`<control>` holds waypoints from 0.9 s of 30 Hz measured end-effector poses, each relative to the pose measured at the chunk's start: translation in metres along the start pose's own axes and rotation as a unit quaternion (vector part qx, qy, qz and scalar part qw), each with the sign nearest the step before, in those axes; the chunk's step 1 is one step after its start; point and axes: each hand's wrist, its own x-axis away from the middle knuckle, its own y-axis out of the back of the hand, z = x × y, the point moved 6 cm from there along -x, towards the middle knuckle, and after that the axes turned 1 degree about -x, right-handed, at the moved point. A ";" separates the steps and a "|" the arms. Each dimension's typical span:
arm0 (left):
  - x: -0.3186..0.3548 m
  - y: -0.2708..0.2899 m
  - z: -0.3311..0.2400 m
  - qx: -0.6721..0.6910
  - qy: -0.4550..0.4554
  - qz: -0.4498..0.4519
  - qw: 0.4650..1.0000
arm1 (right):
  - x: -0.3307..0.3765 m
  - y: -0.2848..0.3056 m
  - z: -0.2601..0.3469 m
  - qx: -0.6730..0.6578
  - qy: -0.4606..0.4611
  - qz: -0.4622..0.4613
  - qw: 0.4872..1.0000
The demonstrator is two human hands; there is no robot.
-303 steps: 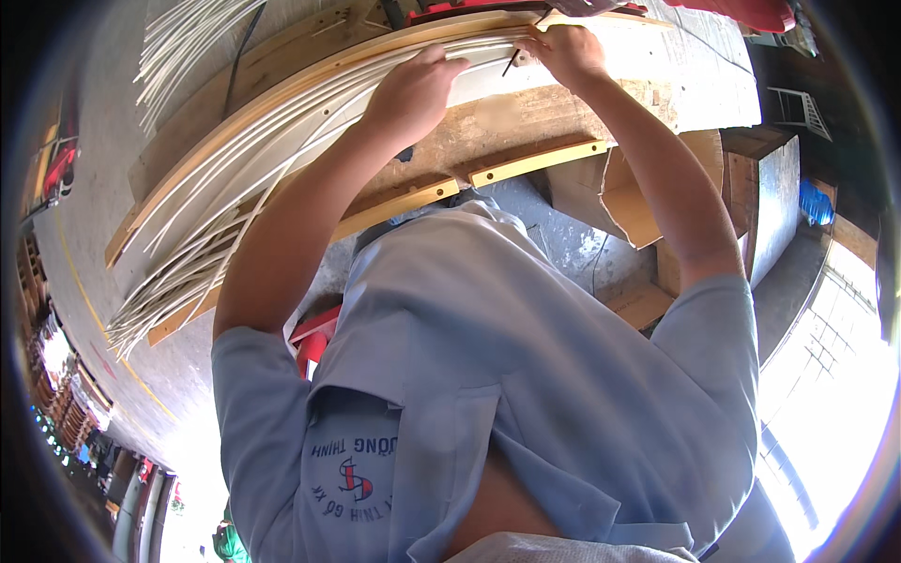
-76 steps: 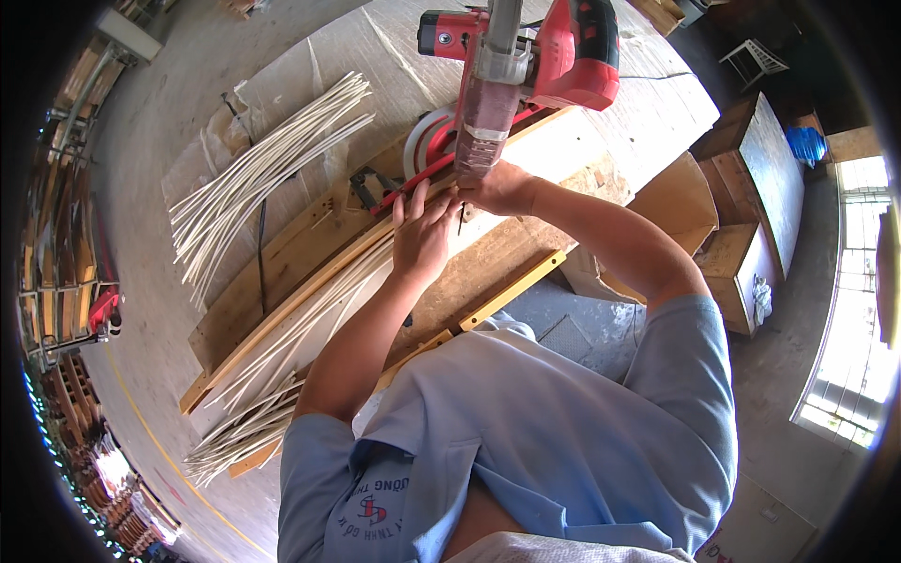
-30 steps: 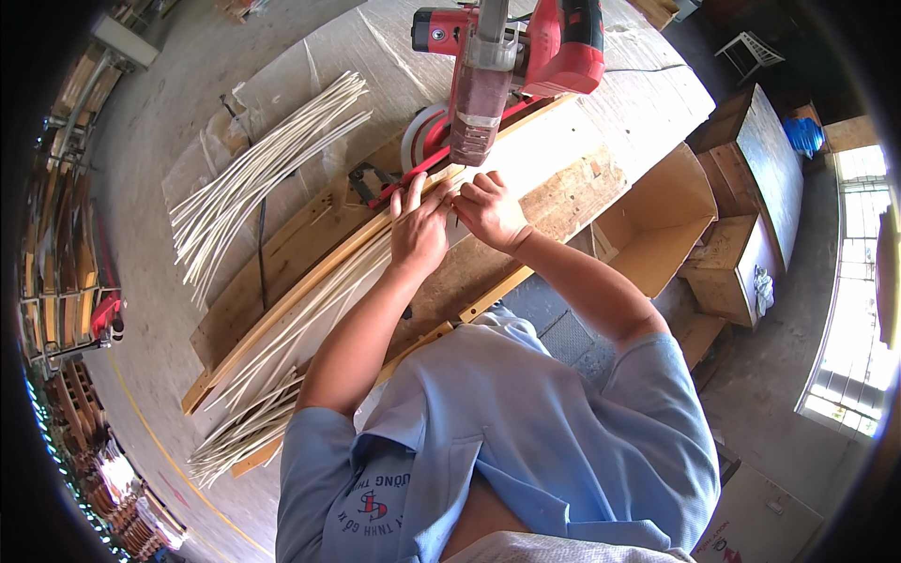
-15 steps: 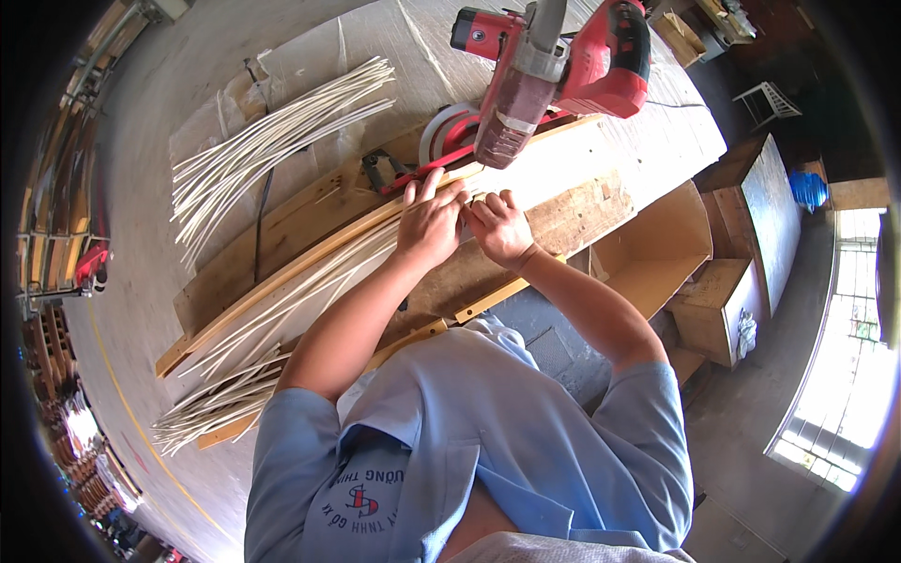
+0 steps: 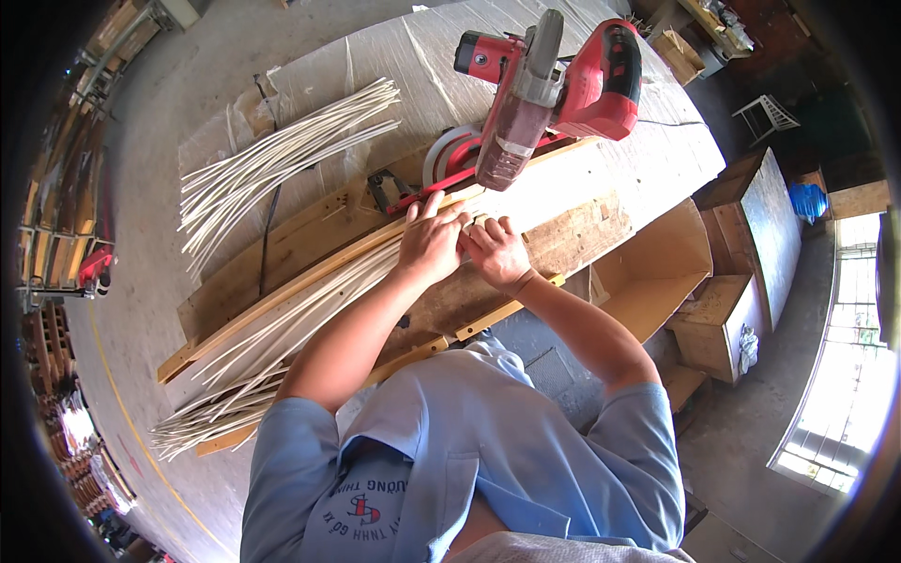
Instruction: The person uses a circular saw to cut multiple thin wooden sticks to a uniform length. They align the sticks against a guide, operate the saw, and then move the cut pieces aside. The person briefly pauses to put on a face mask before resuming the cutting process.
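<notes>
From the head camera, the left hand (image 5: 430, 246) lies palm down, fingers spread, pressing the bundle of pale rods (image 5: 310, 305) against the wooden board (image 5: 572, 246). The right hand (image 5: 496, 253) curls on the rod ends, seemingly pinching them. Just above stands the red saw (image 5: 540, 89); loose rods (image 5: 272, 164) lie well left.
</notes>
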 end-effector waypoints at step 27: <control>-0.001 0.004 -0.003 0.009 -0.002 0.008 1.000 | -0.006 0.002 -0.026 -0.063 0.066 -0.069 0.994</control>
